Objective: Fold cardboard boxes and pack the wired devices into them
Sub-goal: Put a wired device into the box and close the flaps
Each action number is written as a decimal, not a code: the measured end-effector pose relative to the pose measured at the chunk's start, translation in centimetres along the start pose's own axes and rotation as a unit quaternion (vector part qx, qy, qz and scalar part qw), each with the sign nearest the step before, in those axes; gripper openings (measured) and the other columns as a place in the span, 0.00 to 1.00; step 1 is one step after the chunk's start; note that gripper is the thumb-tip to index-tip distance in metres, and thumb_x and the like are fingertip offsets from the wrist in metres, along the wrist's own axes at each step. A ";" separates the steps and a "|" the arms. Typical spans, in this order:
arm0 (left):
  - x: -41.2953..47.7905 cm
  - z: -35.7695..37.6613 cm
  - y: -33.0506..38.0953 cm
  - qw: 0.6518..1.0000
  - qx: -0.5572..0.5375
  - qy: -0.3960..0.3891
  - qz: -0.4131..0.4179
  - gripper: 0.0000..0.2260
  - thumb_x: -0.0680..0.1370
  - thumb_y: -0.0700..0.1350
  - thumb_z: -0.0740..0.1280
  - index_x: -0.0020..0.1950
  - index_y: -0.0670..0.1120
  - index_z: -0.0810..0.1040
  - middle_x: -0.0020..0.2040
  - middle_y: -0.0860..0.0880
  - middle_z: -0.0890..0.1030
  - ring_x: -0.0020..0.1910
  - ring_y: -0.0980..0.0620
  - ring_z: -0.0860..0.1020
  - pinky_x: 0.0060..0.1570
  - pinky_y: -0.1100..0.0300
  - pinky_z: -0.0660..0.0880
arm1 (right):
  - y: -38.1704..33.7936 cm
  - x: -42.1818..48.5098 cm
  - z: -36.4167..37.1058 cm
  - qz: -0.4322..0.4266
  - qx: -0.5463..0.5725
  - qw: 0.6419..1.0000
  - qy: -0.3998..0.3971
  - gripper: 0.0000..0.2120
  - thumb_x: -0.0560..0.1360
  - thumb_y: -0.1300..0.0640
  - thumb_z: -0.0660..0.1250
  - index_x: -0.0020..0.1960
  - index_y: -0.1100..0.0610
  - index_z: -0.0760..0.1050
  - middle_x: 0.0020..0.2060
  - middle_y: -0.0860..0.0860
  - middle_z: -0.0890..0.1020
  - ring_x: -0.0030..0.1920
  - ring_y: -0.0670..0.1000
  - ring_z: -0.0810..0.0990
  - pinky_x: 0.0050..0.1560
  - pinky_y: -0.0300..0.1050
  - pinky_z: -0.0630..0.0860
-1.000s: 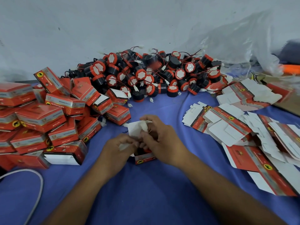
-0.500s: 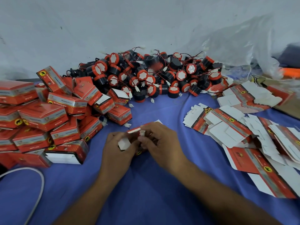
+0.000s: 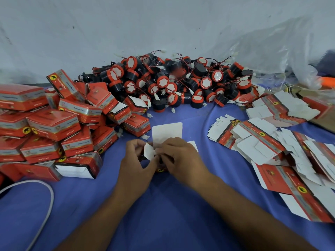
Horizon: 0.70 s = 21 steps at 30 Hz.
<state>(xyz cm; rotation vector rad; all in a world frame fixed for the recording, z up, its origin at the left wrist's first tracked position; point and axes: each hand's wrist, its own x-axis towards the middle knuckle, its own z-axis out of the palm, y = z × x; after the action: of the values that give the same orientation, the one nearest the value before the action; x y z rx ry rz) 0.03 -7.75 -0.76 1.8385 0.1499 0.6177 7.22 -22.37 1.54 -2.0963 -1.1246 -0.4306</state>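
The red folded boxes [image 3: 54, 125] heaped along the left edge of the surface [image 3: 163, 205] carry a grey side band. It reads "QTY:1PC" on several and "Genuine Parts" with what looks like "12v reversing horn" on a few. A yellow round badge [image 3: 26, 130] with a black animal figure marks these boxes and the flat box blanks [image 3: 261, 140] at the right edge, whose lettering is too blurred to read.

Folded boxes [image 3: 54, 124] piled at L on the cloth [image 3: 163, 214]. Heap of wired devices [image 3: 172, 82] behind centre, vs the wall [image 3: 126, 24]. Flat box blanks [image 3: 262, 142] spread at R, w/ plastic bag [image 3: 290, 51] behind them. Half-folded box [image 3: 166, 133] at centre front, btw left hand [image 3: 137, 160] & right hand [image 3: 181, 158]. Cable [image 3: 52, 196] at near L.
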 end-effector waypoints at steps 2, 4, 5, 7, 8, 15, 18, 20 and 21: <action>-0.2 0.1 0.3 1.000 -0.005 -0.009 0.000 0.16 0.75 0.51 0.73 0.54 0.65 0.69 0.51 0.58 0.84 0.49 0.59 0.83 0.42 0.67 0.79 | 0.2 0.0 -0.3 -0.009 0.002 1.000 -0.012 0.07 0.73 0.67 0.69 0.47 0.60 0.85 0.46 0.52 0.85 0.46 0.56 0.81 0.44 0.53 0.79; -0.3 0.1 0.6 1.000 -0.005 -0.023 0.005 0.15 0.75 0.52 0.71 0.57 0.63 0.70 0.53 0.58 0.84 0.51 0.59 0.83 0.45 0.66 0.79 | 0.4 0.0 -0.8 -0.006 0.031 0.999 -0.023 0.07 0.74 0.67 0.69 0.46 0.60 0.85 0.48 0.52 0.84 0.45 0.52 0.81 0.46 0.44 0.78; -0.4 0.1 0.6 0.999 -0.003 -0.030 0.011 0.15 0.76 0.52 0.70 0.60 0.61 0.70 0.55 0.59 0.83 0.53 0.60 0.82 0.47 0.66 0.79 | 0.4 -0.1 -1.0 -0.001 0.052 0.998 -0.031 0.06 0.75 0.66 0.70 0.46 0.61 0.85 0.49 0.51 0.83 0.45 0.48 0.80 0.46 0.38 0.76; -0.4 -0.1 0.7 0.999 0.012 -0.042 0.033 0.17 0.77 0.50 0.68 0.66 0.55 0.73 0.57 0.61 0.82 0.57 0.62 0.80 0.50 0.68 0.77 | 0.4 -0.1 -1.3 -0.001 0.062 0.997 -0.042 0.04 0.76 0.63 0.70 0.46 0.61 0.84 0.51 0.51 0.81 0.46 0.46 0.78 0.47 0.32 0.72; -0.4 -0.1 0.7 0.997 0.026 -0.048 0.046 0.19 0.78 0.49 0.68 0.68 0.51 0.73 0.58 0.61 0.81 0.58 0.62 0.79 0.53 0.68 0.76 | 0.3 -0.1 -1.4 -0.006 0.056 0.997 -0.044 0.04 0.76 0.62 0.70 0.46 0.61 0.84 0.51 0.51 0.80 0.47 0.48 0.77 0.48 0.33 0.71; -0.2 -0.3 0.9 0.992 0.073 -0.048 0.091 0.22 0.78 0.35 0.69 0.67 0.55 0.73 0.68 0.54 0.75 0.68 0.63 0.72 0.63 0.67 0.72 | 0.5 -0.5 -1.5 -0.052 -0.019 0.996 -0.069 0.07 0.78 0.60 0.69 0.42 0.57 0.84 0.52 0.53 0.80 0.49 0.56 0.75 0.54 0.53 0.72; -0.2 -0.1 1.0 0.988 0.085 -0.074 0.109 0.19 0.80 0.39 0.67 0.67 0.56 0.73 0.69 0.55 0.72 0.68 0.65 0.70 0.62 0.68 0.71 | 0.7 -0.5 -1.7 -0.067 -0.051 0.993 -0.081 0.10 0.78 0.57 0.67 0.40 0.57 0.83 0.47 0.51 0.80 0.47 0.55 0.74 0.54 0.53 0.70; -0.3 0.1 1.1 0.986 0.081 -0.092 0.111 0.16 0.80 0.45 0.64 0.65 0.59 0.73 0.68 0.56 0.72 0.66 0.65 0.71 0.60 0.72 0.70 | 0.7 -0.3 -2.0 -0.074 -0.057 0.991 -0.095 0.10 0.78 0.57 0.67 0.40 0.58 0.82 0.42 0.51 0.79 0.46 0.55 0.75 0.55 0.55 0.71; -0.3 0.2 1.1 0.987 0.080 -0.096 0.103 0.15 0.80 0.47 0.62 0.65 0.59 0.73 0.67 0.56 0.72 0.66 0.65 0.71 0.59 0.73 0.69 | 0.7 -0.3 -2.3 -0.083 -0.048 0.989 -0.111 0.09 0.77 0.58 0.67 0.41 0.58 0.83 0.41 0.51 0.79 0.47 0.55 0.76 0.56 0.55 0.71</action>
<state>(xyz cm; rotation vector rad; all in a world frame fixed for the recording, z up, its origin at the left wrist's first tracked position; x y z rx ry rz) -0.31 -8.46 0.11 2.0740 -0.1239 0.5790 7.74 -24.43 2.65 -2.1828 -1.4404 -0.3416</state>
